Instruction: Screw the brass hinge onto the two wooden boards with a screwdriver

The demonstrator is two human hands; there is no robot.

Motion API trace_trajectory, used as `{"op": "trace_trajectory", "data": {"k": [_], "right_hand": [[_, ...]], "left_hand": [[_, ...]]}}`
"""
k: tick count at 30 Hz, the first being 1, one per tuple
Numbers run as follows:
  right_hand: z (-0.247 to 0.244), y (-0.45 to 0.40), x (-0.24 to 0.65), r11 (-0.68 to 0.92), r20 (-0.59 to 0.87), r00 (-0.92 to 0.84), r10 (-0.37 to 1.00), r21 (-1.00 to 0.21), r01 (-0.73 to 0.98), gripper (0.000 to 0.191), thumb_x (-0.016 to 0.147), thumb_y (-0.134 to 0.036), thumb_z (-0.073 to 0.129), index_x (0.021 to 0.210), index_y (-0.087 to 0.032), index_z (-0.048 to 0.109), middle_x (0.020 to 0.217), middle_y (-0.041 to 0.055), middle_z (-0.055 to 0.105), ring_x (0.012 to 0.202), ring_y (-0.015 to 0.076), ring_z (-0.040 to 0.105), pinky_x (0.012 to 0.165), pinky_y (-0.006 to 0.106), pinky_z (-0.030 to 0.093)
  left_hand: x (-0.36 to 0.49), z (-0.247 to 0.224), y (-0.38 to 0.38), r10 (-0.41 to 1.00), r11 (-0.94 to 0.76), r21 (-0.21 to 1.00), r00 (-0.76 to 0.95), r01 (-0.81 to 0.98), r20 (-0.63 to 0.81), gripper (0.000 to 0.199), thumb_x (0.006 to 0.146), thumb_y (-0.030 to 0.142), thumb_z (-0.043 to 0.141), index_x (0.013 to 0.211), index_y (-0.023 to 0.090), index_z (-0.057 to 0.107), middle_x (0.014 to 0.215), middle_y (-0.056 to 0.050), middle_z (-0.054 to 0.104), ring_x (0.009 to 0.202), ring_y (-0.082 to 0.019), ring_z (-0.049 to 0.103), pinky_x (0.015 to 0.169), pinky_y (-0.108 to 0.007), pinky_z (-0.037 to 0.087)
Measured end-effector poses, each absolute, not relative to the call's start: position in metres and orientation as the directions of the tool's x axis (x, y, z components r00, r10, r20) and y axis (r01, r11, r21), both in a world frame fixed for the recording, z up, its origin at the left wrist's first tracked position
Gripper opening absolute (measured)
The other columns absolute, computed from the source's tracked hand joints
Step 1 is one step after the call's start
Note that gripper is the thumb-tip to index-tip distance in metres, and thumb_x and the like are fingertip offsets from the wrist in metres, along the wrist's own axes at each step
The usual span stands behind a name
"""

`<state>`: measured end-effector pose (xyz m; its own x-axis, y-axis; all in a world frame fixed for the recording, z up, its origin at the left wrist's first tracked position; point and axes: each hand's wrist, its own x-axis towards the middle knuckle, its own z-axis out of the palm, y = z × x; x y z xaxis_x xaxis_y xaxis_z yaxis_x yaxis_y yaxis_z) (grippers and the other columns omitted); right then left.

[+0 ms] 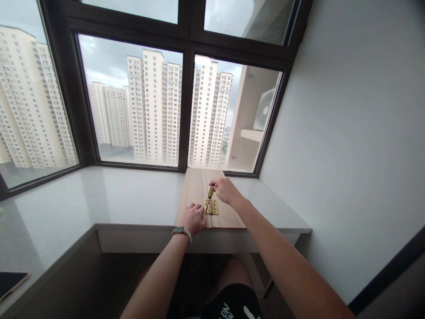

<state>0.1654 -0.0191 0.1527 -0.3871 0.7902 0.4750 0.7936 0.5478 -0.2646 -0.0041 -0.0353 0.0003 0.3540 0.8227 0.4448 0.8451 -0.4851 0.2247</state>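
Note:
A brass-coloured hinge (214, 207) with dark screw holes lies across the seam between two pale wooden boards (194, 186). My right hand (224, 189) is closed around the yellow handle of a screwdriver (210, 192). The screwdriver leans, and its thin shaft slants down to the left over the left leaf of the hinge. Whether its tip sits in a screw is too small to tell. My left hand (193, 218), with a watch (182, 230) on the wrist, rests on the left board. Its bent fingers press at the hinge's left edge, and the fingertips are partly hidden.
The boards lie on a white countertop (139, 195) that reaches back to dark-framed windows (186, 110). A plain wall (348, 133) rises on the right. At the far left a dark flat device (11, 283) lies on the counter. My legs are under the front edge.

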Motion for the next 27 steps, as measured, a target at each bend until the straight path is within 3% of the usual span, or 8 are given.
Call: {"op": "trace_trajectory", "data": {"k": [10, 15, 22, 27], "right_hand": [[0.1514, -0.0259, 0.1622, 0.5, 0.534, -0.331, 0.778, -0.206, 0.842, 0.013, 0.096, -0.023, 0.062, 0.086, -0.019, 0.07, 0.09, 0.005, 0.068, 0.081, 0.0154, 0.061, 0.075, 0.025, 0.045], [0.1505, -0.025, 0.1616, 0.546, 0.55, -0.355, 0.756, -0.231, 0.805, 0.007, 0.093, -0.017, 0.065, 0.088, -0.018, 0.07, 0.094, 0.0041, 0.068, 0.082, 0.0142, 0.061, 0.079, 0.026, 0.046], [0.1504, -0.0248, 0.1636, 0.576, 0.508, -0.398, 0.764, -0.258, 0.776, 0.016, 0.093, -0.009, 0.059, 0.092, -0.018, 0.072, 0.099, 0.0051, 0.07, 0.085, 0.014, 0.063, 0.08, 0.025, 0.046], [0.1495, -0.0208, 0.1637, 0.52, 0.503, -0.357, 0.787, -0.228, 0.823, 0.014, 0.09, -0.008, 0.062, 0.09, -0.019, 0.071, 0.098, 0.0057, 0.07, 0.087, 0.0155, 0.063, 0.079, 0.024, 0.044]], "left_hand": [[-0.0049, -0.0013, -0.0341, 0.812, -0.506, 0.24, 0.363, 0.829, 0.457, 0.019, 0.093, 0.032, 0.053, 0.105, 0.025, 0.066, 0.113, -0.008, 0.066, 0.114, -0.028, 0.054, 0.095, -0.041, 0.043], [-0.0048, -0.0011, -0.0342, 0.822, -0.494, 0.244, 0.358, 0.834, 0.442, 0.02, 0.095, 0.033, 0.052, 0.108, 0.025, 0.066, 0.116, -0.008, 0.066, 0.115, -0.028, 0.053, 0.095, -0.041, 0.043], [-0.0046, -0.0026, -0.0327, 0.818, -0.495, 0.23, 0.361, 0.838, 0.448, 0.019, 0.094, 0.033, 0.053, 0.105, 0.025, 0.066, 0.113, -0.008, 0.066, 0.114, -0.028, 0.053, 0.094, -0.04, 0.042], [-0.0049, -0.0024, -0.0332, 0.814, -0.494, 0.223, 0.357, 0.84, 0.458, 0.017, 0.094, 0.033, 0.053, 0.102, 0.025, 0.066, 0.113, -0.007, 0.066, 0.113, -0.027, 0.053, 0.094, -0.039, 0.042]]}}
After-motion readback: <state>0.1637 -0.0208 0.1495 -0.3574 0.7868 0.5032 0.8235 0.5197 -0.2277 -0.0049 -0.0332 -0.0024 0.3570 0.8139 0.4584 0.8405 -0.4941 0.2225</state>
